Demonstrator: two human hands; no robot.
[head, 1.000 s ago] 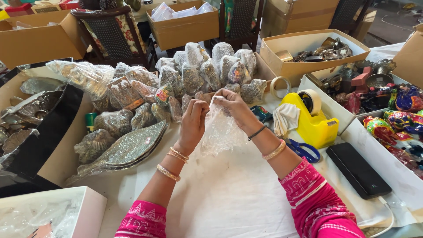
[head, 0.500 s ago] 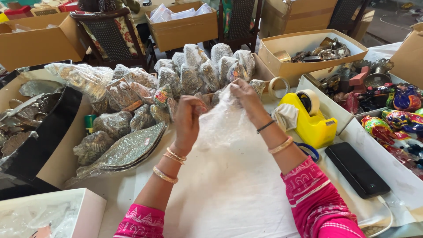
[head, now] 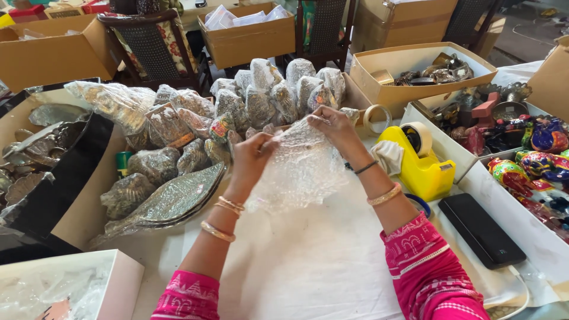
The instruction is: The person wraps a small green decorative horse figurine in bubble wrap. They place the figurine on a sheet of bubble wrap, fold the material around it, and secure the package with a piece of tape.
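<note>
Bubble wrap sheet held up over the counter's middle, clear, crinkled. My left hand has fingers clamped on its left top edge; my right hand pinches the right top edge. Wrapped bundles heaped toward the far edge. Yellow tape dispenser right of the sheet, black flat case near the right edge. Brown cardboard boxes beyond. White cloth covers the counter.

We saw clear, dimpled plastic bubble wrap, glossy where light caught it. The dispenser was smooth yellow plastic. The boxes were matt brown cardboard. The leaf tray looked like embossed metal under shiny film.
</note>
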